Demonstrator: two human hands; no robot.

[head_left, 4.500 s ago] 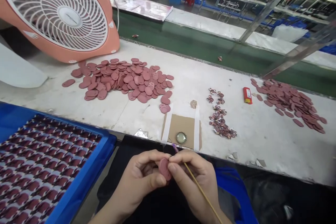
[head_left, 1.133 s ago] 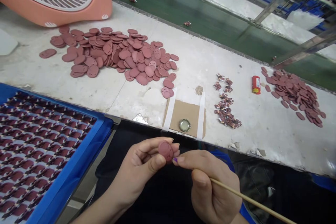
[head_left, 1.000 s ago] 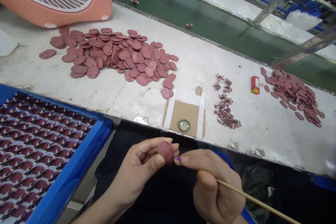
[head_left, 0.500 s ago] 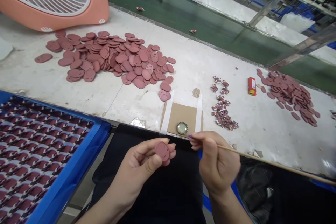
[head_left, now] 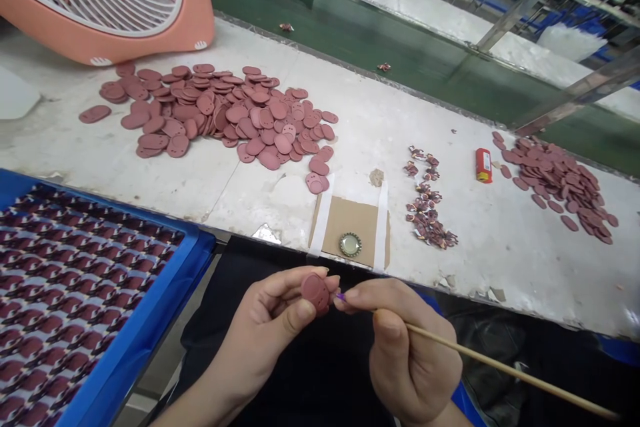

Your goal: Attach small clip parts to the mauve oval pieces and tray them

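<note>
Between the thumb and fingers of my left hand point(head_left: 275, 320) is a small reddish-brown oval disc point(head_left: 315, 292) with tiny marks on its face. My right hand point(head_left: 413, 340) is closed round a thin wooden stick point(head_left: 505, 367) with a purple piece at its front end, close to the disc's right edge. Whether the tip touches the disc is too fine to tell. Just beyond my hands, a bottle cap point(head_left: 350, 244) lies upturned on a cardboard piece point(head_left: 350, 217) held by white tape strips. It seems to contain something pale.
A big heap of similar discs point(head_left: 225, 110) lies left of centre, a smaller heap point(head_left: 560, 180) at right. Small brown figure-like parts point(head_left: 427, 213) and a red box point(head_left: 483, 165) sit between. An orange fan point(head_left: 185, 20) stands back left; a blue tray point(head_left: 185, 247) of printed-looking pieces is at left.
My right hand moved the stick to the bottle cap half a second ago and is now back at the disc. My left hand keeps hold of the disc. Small parts on the green belt shifted right.
</note>
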